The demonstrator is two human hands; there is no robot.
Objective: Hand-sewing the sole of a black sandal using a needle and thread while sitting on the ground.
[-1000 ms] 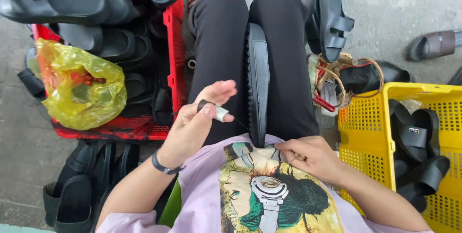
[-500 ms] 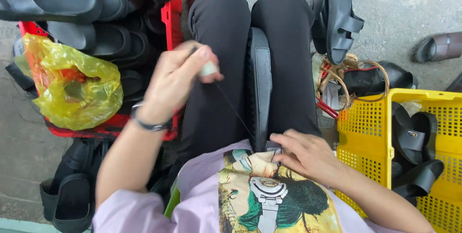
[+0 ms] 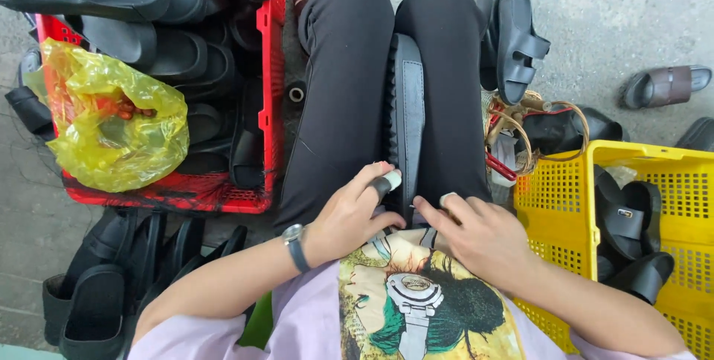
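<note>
A black sandal lies lengthwise in the gap between my black-trousered knees, its ridged sole edge turned left. My left hand, with a watch on the wrist and guards on two fingertips, pinches the sandal's left edge at its near end. Whether a needle sits in that pinch is hidden. My right hand rests on the sandal's near end from the right, fingers pressed on it above my printed shirt.
A red crate at left holds black sandals and a yellow plastic bag. More black sandals lie on the floor at lower left. A yellow crate with sandals is at right, with upright sandals, a small basket and a brown sandal behind it.
My left hand, lifted up and to the left half a second ago with a dark thread drawn taut, has come back down to the sandal's edge. The right hand stayed at the near end.
</note>
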